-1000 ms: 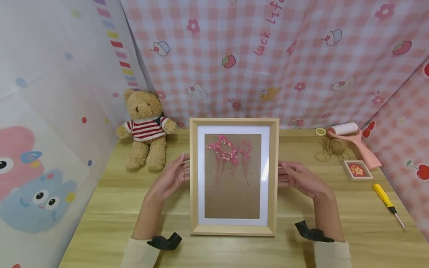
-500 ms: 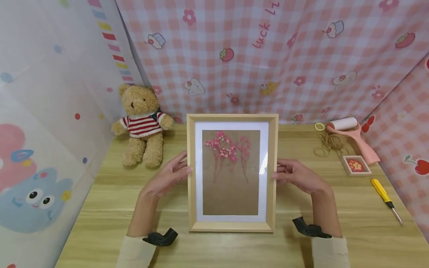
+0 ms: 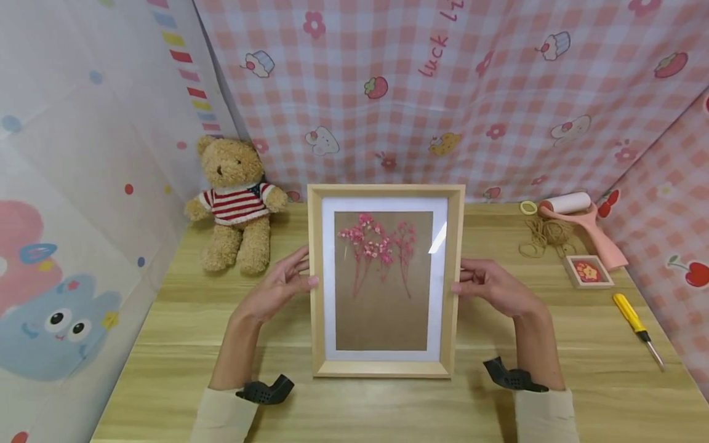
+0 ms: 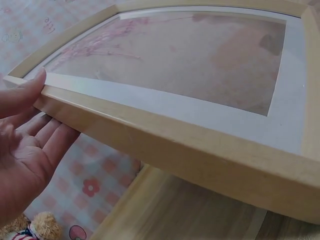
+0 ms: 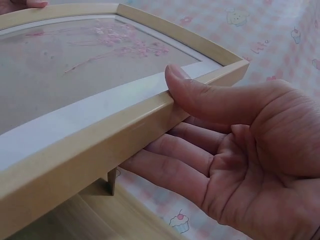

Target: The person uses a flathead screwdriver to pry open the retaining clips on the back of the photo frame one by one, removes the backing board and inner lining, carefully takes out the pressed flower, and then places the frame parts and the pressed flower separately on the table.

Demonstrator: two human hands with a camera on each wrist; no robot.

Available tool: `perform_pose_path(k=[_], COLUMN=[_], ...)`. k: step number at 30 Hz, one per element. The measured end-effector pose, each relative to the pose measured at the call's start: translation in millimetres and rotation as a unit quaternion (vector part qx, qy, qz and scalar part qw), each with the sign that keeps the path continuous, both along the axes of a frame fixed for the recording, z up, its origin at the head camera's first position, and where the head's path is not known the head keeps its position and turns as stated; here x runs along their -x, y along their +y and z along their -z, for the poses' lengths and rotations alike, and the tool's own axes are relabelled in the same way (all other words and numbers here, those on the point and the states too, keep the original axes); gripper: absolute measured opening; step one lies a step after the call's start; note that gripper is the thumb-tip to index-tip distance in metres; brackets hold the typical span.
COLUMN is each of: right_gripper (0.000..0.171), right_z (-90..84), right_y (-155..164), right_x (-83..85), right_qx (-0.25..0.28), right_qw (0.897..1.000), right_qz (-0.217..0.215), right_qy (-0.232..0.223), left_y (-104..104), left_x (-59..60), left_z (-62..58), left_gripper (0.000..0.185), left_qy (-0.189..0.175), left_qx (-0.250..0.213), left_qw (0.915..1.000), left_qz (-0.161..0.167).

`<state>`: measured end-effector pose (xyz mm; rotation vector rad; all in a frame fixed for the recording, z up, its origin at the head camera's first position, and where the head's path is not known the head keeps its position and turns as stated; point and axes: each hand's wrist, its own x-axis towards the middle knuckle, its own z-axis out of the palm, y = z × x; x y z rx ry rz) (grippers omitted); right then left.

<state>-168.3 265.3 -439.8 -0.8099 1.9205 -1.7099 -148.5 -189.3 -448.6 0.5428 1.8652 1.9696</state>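
Note:
A light wooden picture frame (image 3: 382, 369) with a white mat stands upright in the middle of the table, leaning back slightly. Pressed pink flowers (image 3: 368, 240) show behind its glass on a brown backing. My left hand (image 3: 271, 292) grips the left side, thumb on the front edge and fingers behind, as the left wrist view also shows. On the opposite side my right hand (image 3: 495, 289) holds the frame the same way. Seen from the right wrist, the thumb (image 5: 200, 97) lies on the rim, and a small support leg (image 5: 111, 182) shows beneath the frame.
A teddy bear (image 3: 235, 203) in a striped shirt sits at the back left. To the right lie a pink lint roller (image 3: 600, 237), a bundle of twine (image 3: 554, 234), a yellow ring (image 3: 528, 208), a small square box (image 3: 588, 272) and a yellow-handled screwdriver (image 3: 631, 314).
Both thumbs have come onto the front edges of the picture frame. Its top has since tilted slightly toward me, and the glare on the glass has moved up.

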Motion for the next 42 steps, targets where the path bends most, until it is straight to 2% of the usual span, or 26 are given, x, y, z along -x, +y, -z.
perform_pose_path(k=[8,15,17,22,25,27,32,35,39,42], right_gripper=[0.033,0.031,0.026,0.002,0.008,0.002,0.016,0.016,0.016,0.023], right_z=[-5.3,-12.9,-15.1,-20.0,-21.7,-22.7,-26.5,-29.0,-30.8,-30.3], right_y=[0,-2,-3,-3,-4,-5,-5,-5,-4,-4], right_x=[-2.8,-7.2,-8.6,-12.0,-13.6,-14.8,-18.0,-19.4,-20.5,-20.7], right_qx=[-0.016,-0.034,-0.037,-0.041,-0.039,-0.041,-0.063,-0.063,-0.063,-0.065], right_qw=[0.999,0.998,0.997,0.995,0.994,0.993,0.984,0.979,0.975,0.971], right_qz=[0.016,0.032,0.040,0.061,0.067,0.073,0.114,0.134,0.148,0.158], right_qy=[0.033,0.052,0.056,0.068,0.074,0.080,0.122,0.137,0.153,0.168], left_y=[0,1,1,2,3,3,6,8,11,13], left_x=[-2.5,-3.7,-4.0,-4.9,-6.3,-7.6,-11.2,-13.0,-15.0,-16.5], left_z=[-2.7,-6.9,-8.3,-11.4,-13.0,-13.9,-16.6,-18.2,-19.2,-19.2], left_gripper=[0.076,0.076,0.076,0.076,0.074,0.073,0.072,0.071,0.067,0.061], left_qy=[0.034,0.046,0.047,0.058,0.075,0.090,0.120,0.141,0.178,0.210], left_qx=[0.024,0.037,0.040,0.041,0.035,0.025,-0.007,-0.017,-0.010,0.011], left_qw=[0.9990,0.9980,0.9977,0.9970,0.9960,0.9952,0.9924,0.9895,0.9829,0.9754], left_qz=[-0.015,-0.025,-0.028,-0.031,-0.031,-0.030,-0.025,-0.028,-0.047,-0.064])
